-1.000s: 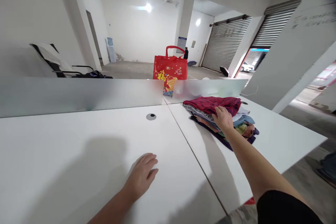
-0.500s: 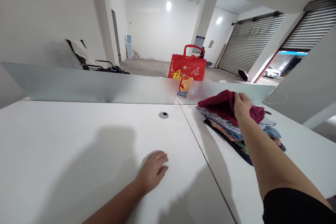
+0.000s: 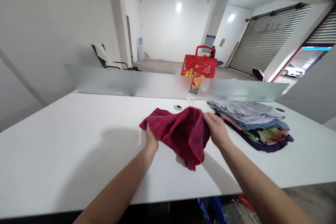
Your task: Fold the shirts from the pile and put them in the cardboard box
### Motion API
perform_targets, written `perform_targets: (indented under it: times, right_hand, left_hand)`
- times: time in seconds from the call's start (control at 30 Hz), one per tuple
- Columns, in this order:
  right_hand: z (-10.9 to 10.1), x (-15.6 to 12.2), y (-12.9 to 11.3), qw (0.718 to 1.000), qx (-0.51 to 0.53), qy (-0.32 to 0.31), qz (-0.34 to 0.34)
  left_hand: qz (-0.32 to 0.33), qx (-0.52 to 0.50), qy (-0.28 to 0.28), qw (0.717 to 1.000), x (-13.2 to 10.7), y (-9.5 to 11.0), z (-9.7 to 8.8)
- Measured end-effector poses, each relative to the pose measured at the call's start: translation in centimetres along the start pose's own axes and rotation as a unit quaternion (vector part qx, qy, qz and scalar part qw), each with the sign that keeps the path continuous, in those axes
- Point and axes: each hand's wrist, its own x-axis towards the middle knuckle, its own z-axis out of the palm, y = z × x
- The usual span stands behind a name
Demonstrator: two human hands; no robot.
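A dark red checked garment point(image 3: 181, 134) hangs bunched between my two hands just above the white table point(image 3: 78, 140). My left hand point(image 3: 151, 139) grips its left side, fingers closed and partly hidden under the cloth. My right hand point(image 3: 216, 129) is closed on its right side. A pile of folded clothes point(image 3: 252, 122), grey on top with coloured pieces beneath, lies to the right of my right hand.
A frosted divider panel point(image 3: 126, 84) runs along the table's far edge, with a round cable hole point(image 3: 177, 107) near it. A red gift bag point(image 3: 200, 71) stands behind the panel. A chair point(image 3: 101, 54) sits at the back left. Roller shutters point(image 3: 265, 42) line the right wall.
My right hand lifted the red garment off the pile and carried it left to the table's middle. My left hand rose from the table and took hold of its other side.
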Motion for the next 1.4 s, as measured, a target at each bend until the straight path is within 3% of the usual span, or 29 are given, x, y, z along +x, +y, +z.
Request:
perform_targets:
  times: [0.07,0.13,0.27,0.37,0.43,0.5,0.6,0.67,0.7,0.8,0.87,1.0,1.07,1.17,1.23,1.33,1.4]
  right_hand:
    - [0.5,-3.3,3.4,0.994,0.063,-0.026,0.087]
    - [1.3,-5.9,5.7,0.983,0.128,-0.020,0.132]
    - [2.6,-8.7,7.0,0.974,0.189,0.016,0.122]
    - [3.3,-10.4,6.7,0.995,0.084,-0.018,0.044]
    - [3.9,-12.2,6.6,0.993,-0.039,-0.098,-0.047]
    - [4.7,-14.4,6.6,0.958,-0.134,-0.214,-0.136]
    - [5.6,-17.6,6.5,0.890,-0.182,-0.359,-0.215]
    - [5.5,-18.6,6.1,0.883,-0.182,-0.367,-0.230]
    - [5.3,-18.7,5.8,0.897,-0.179,-0.334,-0.228]
    - [4.2,-17.3,4.4,0.955,-0.175,-0.157,-0.181]
    - [3.6,-15.4,3.6,0.963,-0.191,-0.118,-0.150]
    - [2.9,-11.4,3.7,0.940,-0.279,-0.123,-0.153]
    - [2.3,-10.1,5.0,0.907,-0.352,-0.148,-0.177]
    - [1.3,-9.5,7.7,0.837,-0.440,-0.243,-0.215]
    - [0.6,-9.7,9.2,0.811,-0.460,-0.273,-0.236]
    - [-0.1,-9.8,10.2,0.807,-0.451,-0.285,-0.256]
    - [-0.6,-9.7,10.3,0.812,-0.442,-0.284,-0.253]
  left_hand:
    - [-0.006,-0.018,0.022,1.000,-0.3,1.6,-2.5]
    - [-0.030,-0.028,0.027,0.999,-1.6,3.0,-5.0]
    - [-0.125,-0.076,-0.021,0.989,-6.9,4.8,-7.3]
    - [-0.187,-0.138,-0.102,0.967,-10.6,5.1,-7.2]
    - [-0.193,-0.129,-0.108,0.967,-11.9,4.9,-6.8]
    - [-0.182,-0.086,-0.069,0.977,-12.4,4.4,-6.7]
    - [-0.153,-0.063,0.009,0.986,-12.0,4.2,-7.3]
    - [-0.114,-0.058,0.081,0.989,-11.5,5.0,-8.5]
    - [-0.081,-0.050,0.126,0.987,-11.2,5.8,-9.4]
    - [0.042,-0.027,0.253,0.966,-10.1,8.9,-12.9]
    - [0.090,-0.038,0.284,0.954,-9.4,10.9,-15.2]
    - [0.070,-0.075,0.296,0.950,-8.9,12.1,-18.3]
    - [0.054,-0.081,0.306,0.947,-9.0,11.7,-19.2]
    - [0.030,-0.081,0.300,0.950,-8.9,11.0,-20.5]
    - [0.021,-0.061,0.286,0.956,-8.9,10.9,-21.5]
    - [0.075,0.095,0.321,0.939,-9.7,11.3,-22.6]
    - [0.182,0.268,0.331,0.886,-11.2,11.5,-22.4]
